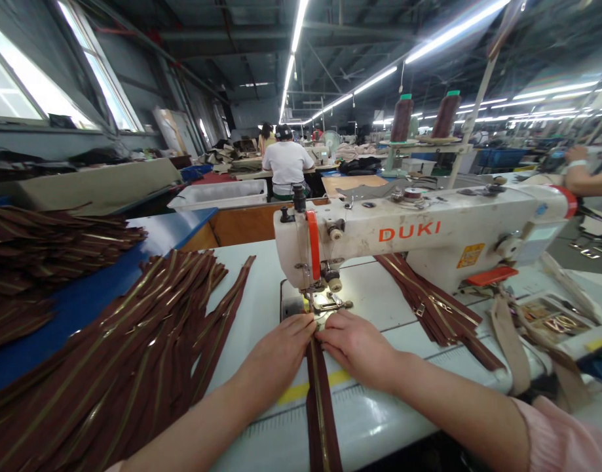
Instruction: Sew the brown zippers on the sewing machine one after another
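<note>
Mid-frame, the left hand [282, 345] and right hand [358, 345] are pinching a zipper [320, 406] between fingers, maybe feeding the sewing machine [413, 223]; the next move is needing straight pushing.

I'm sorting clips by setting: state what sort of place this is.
Probably a sewing workshop or factory floor: in view are a white, long-armed sewing machine marked DUKI, two tall brown cones of thread and a pile of long brown fabric zipper strips.

Left grip [285, 341] beside right grip [358, 344], palms down, forearms [222, 406] forward
</note>
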`<state>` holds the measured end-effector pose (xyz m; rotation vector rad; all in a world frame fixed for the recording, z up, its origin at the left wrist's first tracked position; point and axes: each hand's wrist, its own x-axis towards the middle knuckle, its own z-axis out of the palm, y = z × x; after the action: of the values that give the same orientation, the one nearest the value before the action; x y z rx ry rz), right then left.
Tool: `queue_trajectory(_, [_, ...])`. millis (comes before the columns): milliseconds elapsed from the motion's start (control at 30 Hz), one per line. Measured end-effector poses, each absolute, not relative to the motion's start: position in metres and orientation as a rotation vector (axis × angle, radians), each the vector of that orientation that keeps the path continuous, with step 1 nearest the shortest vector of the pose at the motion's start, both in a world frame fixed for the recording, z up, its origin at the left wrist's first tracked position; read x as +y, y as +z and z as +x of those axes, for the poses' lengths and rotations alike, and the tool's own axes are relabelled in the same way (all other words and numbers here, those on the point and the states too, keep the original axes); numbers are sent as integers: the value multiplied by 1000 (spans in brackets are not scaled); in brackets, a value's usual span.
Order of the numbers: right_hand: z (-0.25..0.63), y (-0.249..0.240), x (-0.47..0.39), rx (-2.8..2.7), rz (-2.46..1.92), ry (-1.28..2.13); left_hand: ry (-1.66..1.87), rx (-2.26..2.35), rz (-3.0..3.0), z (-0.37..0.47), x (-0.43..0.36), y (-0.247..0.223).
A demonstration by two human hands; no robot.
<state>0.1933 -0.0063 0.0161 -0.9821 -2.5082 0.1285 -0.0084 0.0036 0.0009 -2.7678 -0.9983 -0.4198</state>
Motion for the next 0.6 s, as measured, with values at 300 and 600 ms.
queue_trajectory(300, [188,11,3,-2563,-997,-46,-492,-1059,-2761,-6,15,4])
queue_trajectory(600, [190,13,-6,-2557,-955,-53,-511,-932,-2732,-5,4,2])
